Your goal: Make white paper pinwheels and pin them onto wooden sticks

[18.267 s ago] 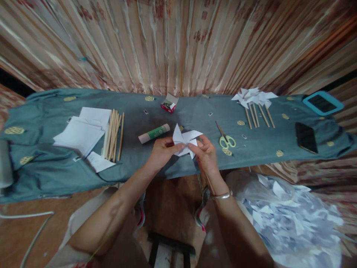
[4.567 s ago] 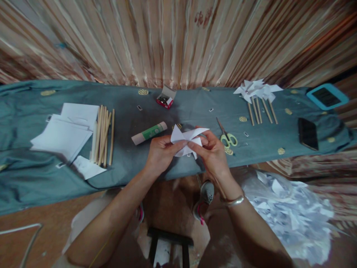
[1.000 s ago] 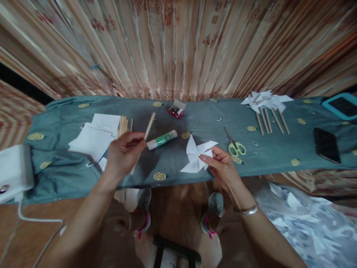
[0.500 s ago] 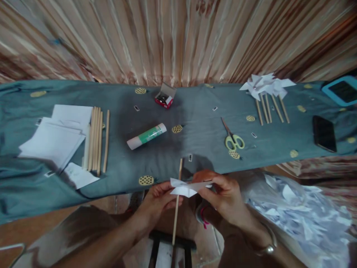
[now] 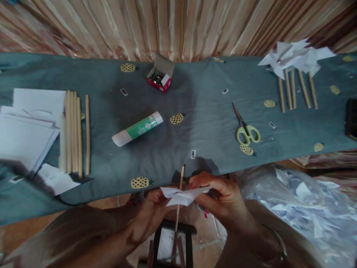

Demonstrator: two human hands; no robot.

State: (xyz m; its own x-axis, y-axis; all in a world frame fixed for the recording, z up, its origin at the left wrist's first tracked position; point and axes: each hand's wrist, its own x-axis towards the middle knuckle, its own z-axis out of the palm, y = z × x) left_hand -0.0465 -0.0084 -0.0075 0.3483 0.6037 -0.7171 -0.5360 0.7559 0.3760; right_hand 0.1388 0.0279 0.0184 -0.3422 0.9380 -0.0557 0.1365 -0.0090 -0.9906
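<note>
Teal worktop [image 5: 209, 123]: mounted pinwheels [image 5: 292, 59] lie upper right, loose sticks [image 5: 74, 134] left; at lower centre, right hand [image 5: 221, 197] pinches an apparently unfinished pinwheel [image 5: 184, 197] over a stick [image 5: 182, 176]; left hand's [image 5: 152, 208] grip is hidden.

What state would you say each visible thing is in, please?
Small red cardboard box, lid open, metal pieces inside
Scissors, blades look closed
Glue stick, lying, apparently capped
Paper pinwheel, folded, held in the right hand
Wooden stick, partly hidden by the pinwheel
Stick-mounted pinwheels, lying overlapped
White paper sheets, flat, loosely stacked
Loose wooden sticks, lying side by side
Plastic bag, filled with paper pieces
Phone, mostly cropped, unclear
</note>
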